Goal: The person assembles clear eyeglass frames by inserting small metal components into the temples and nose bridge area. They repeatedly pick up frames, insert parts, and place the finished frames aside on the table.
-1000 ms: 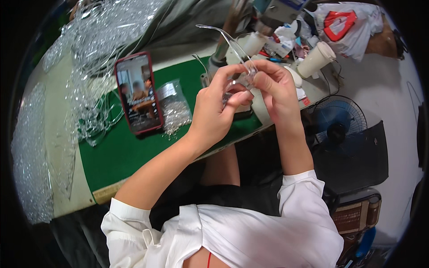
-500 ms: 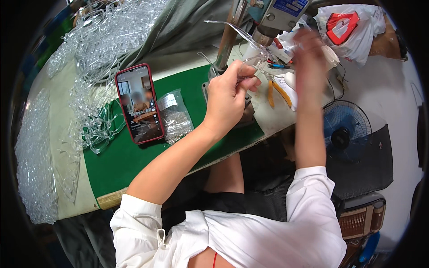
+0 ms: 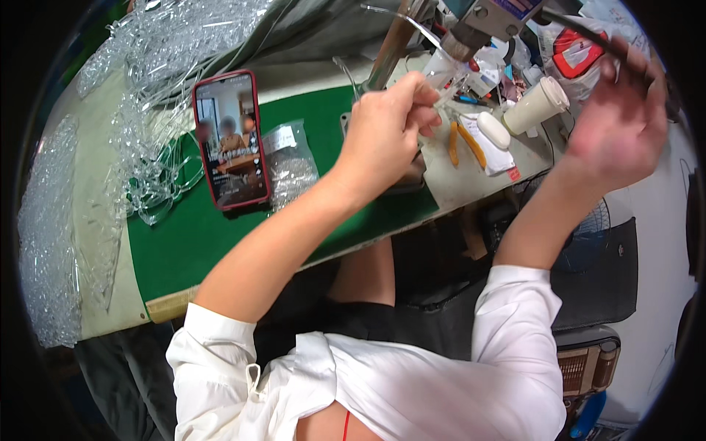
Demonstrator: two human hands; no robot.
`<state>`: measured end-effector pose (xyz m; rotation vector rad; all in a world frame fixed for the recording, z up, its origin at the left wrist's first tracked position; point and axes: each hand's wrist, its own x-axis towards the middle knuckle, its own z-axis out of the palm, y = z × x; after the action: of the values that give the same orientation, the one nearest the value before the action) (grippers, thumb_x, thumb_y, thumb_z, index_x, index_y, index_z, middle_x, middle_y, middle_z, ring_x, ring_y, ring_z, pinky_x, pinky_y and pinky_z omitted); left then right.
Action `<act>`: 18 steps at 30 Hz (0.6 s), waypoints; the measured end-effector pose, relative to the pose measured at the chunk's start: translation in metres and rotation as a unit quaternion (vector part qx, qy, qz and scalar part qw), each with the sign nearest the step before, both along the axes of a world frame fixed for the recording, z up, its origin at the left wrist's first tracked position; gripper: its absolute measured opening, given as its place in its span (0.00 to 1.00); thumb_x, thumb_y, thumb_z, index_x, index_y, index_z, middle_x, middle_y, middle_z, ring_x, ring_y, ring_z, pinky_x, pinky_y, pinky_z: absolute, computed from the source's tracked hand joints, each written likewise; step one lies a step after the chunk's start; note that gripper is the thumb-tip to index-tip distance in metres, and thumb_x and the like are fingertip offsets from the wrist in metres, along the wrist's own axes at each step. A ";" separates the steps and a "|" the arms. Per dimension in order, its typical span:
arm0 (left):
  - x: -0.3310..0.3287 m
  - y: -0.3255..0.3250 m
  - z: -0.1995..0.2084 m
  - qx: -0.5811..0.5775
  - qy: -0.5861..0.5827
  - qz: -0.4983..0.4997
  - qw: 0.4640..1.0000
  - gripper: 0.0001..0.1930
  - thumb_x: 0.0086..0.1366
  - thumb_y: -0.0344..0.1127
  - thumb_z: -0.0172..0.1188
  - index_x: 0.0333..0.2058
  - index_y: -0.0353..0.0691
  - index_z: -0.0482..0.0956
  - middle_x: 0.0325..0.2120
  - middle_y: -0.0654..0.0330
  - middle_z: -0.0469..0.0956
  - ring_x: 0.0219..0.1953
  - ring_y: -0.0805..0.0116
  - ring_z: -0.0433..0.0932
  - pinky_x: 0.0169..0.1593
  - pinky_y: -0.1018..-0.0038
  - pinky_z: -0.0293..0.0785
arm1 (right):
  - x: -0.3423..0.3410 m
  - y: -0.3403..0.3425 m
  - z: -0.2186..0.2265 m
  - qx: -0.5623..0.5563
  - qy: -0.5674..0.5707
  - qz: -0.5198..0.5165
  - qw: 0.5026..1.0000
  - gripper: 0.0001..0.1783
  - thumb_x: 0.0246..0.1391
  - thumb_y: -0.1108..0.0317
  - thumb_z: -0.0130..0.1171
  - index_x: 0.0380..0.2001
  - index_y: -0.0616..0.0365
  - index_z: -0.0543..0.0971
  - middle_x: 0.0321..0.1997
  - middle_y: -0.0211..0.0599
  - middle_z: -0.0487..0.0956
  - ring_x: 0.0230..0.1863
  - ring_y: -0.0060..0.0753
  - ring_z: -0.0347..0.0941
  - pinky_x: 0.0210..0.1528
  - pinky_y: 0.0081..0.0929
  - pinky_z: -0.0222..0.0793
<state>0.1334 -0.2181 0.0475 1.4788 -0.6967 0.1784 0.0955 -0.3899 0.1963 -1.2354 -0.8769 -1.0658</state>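
Note:
My left hand (image 3: 384, 132) is closed, fingers pinched on a clear plastic eyeglass frame (image 3: 440, 72). One temple arm (image 3: 403, 16) sticks out up and to the left, past the metal column. This frame sits just under the head of a bench press (image 3: 494, 20); my fingers hide part of it and the press base. Off to the right, my right hand (image 3: 616, 131) is raised, its fingers curled round the end of the press's dark lever (image 3: 581, 28). That hand is slightly blurred.
A phone (image 3: 232, 143) in a red case and a bag of small metal parts (image 3: 291, 165) lie on the green mat (image 3: 198, 253). Clear frames (image 3: 184, 55) pile up at left. Orange-handled pliers (image 3: 471, 143), a white oval case (image 3: 493, 130) and a cream cup (image 3: 537, 105) are at right.
My right hand has swung right and is now on the lever. My left hand stays closed on the eyeglass frame, shifted slightly in the picture as the whole view moved.

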 end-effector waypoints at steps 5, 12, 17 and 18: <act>-0.038 0.068 0.015 0.052 0.053 -0.059 0.996 0.23 0.60 0.23 0.55 0.53 0.38 0.60 0.32 0.58 0.76 0.32 0.74 0.75 0.37 0.80 0.72 | 0.009 0.023 -0.033 0.067 -0.008 -0.217 0.974 0.17 0.55 0.75 0.41 0.40 0.72 0.76 0.47 0.51 0.77 0.48 0.42 0.73 0.51 0.34 0.66; -0.122 0.208 0.024 0.091 0.010 0.007 0.996 0.40 0.50 0.19 0.49 0.64 0.36 0.48 0.43 0.48 0.72 0.40 0.63 0.76 0.43 0.69 0.76 | -0.043 0.119 -0.209 -0.462 0.296 -0.033 0.835 0.12 0.45 0.77 0.60 0.36 0.55 0.80 0.27 0.36 0.72 0.27 0.37 0.71 0.30 0.28 0.68; -0.136 0.267 0.008 0.370 -0.199 0.262 0.869 0.26 0.56 0.15 0.49 0.56 0.30 0.65 0.51 0.45 0.71 0.52 0.56 0.73 0.52 0.63 0.72 | -0.047 0.127 -0.224 -0.442 0.332 -0.058 0.831 0.06 0.44 0.77 0.61 0.29 0.59 0.79 0.26 0.36 0.73 0.27 0.38 0.72 0.28 0.30 0.67; -0.140 0.272 0.004 0.314 -0.215 0.340 0.860 0.23 0.56 0.15 0.51 0.52 0.29 0.68 0.52 0.44 0.70 0.54 0.54 0.72 0.56 0.61 0.70 | -0.048 0.126 -0.227 -0.437 0.342 -0.061 0.830 0.06 0.44 0.77 0.61 0.28 0.59 0.78 0.26 0.36 0.73 0.27 0.38 0.72 0.28 0.30 0.67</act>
<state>-0.0069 0.0539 0.0519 2.3244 -0.5727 0.9216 0.0478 -0.2636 -0.0302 -2.2752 -0.7108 -0.1812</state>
